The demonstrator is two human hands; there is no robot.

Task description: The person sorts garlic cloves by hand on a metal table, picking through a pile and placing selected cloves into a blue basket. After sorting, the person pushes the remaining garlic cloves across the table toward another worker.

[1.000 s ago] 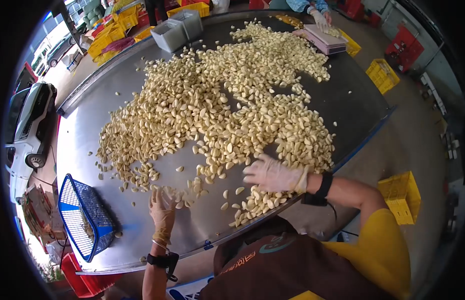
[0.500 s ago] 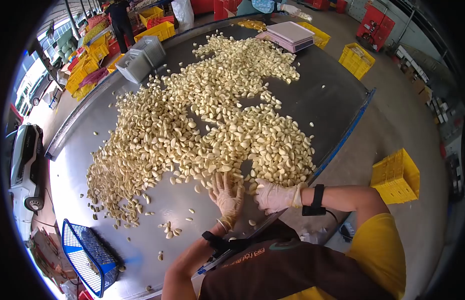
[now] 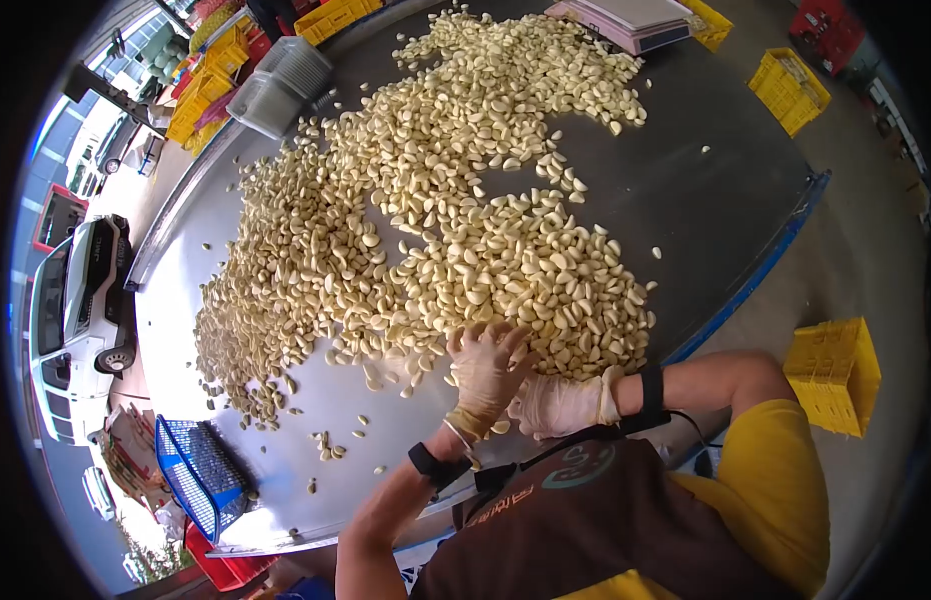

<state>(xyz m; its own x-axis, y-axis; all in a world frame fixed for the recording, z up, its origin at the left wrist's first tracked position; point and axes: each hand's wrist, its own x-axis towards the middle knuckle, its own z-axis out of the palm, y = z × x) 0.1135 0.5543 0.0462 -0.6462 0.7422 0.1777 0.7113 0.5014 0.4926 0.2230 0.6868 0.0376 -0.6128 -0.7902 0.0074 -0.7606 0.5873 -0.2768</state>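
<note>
A broad heap of pale peeled cloves (image 3: 435, 180), which look like garlic, is spread over the metal table (image 3: 685, 200). My left hand (image 3: 485, 375), in a thin whitish glove, rests on the heap's near edge with its fingers spread and bent among the cloves. Close beside it on the right, my right hand (image 3: 557, 404), also gloved, has its fingers curled in at the edge of the heap; what they hold, if anything, is hidden. A few loose cloves (image 3: 327, 446) lie apart on the near left of the table.
A blue basket (image 3: 200, 478) stands at the table's near left corner. Clear plastic trays (image 3: 278, 88) are stacked at the far left edge, and a pink scale (image 3: 630, 22) sits at the far side. A yellow crate (image 3: 833, 375) is on the floor at the right.
My left hand has moved right, up against my right hand, and its fingers are more bent. Some cloves near it are blurred. The view has shifted and turned.
</note>
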